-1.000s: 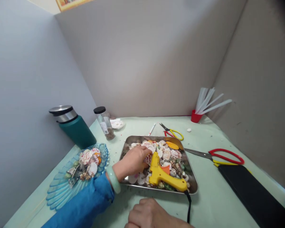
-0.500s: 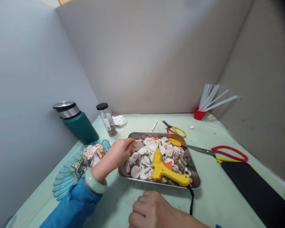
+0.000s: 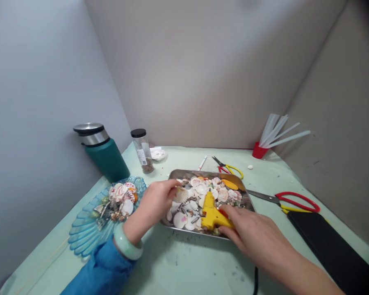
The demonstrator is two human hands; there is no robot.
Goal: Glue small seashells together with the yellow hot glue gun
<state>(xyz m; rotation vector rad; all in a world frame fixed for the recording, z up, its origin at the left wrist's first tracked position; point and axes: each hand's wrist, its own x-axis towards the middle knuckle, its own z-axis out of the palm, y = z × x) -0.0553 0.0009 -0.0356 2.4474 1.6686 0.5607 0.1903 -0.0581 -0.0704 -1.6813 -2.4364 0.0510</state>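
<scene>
My left hand (image 3: 158, 200) pinched one shell (image 3: 182, 195) over one metal tray (image 3: 184, 173). My right hand (image 3: 255, 229) gripped one yellow glue gun (image 3: 209, 213) there. Two pairs of scissors (image 3: 276, 200) lay nearby.

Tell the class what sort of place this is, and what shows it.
Probably a craft worktable: a yellow glue gun, a metal tray of seashells and large scissors beside it point that way.

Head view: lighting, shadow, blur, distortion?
Head view: soft light, brighter patch on the back wall; head view: dark top-right corner; head view: bottle and jar lean, likely wide-angle distortion; head view: faint shadow on the table below the left hand; head view: shells look soft.
</scene>
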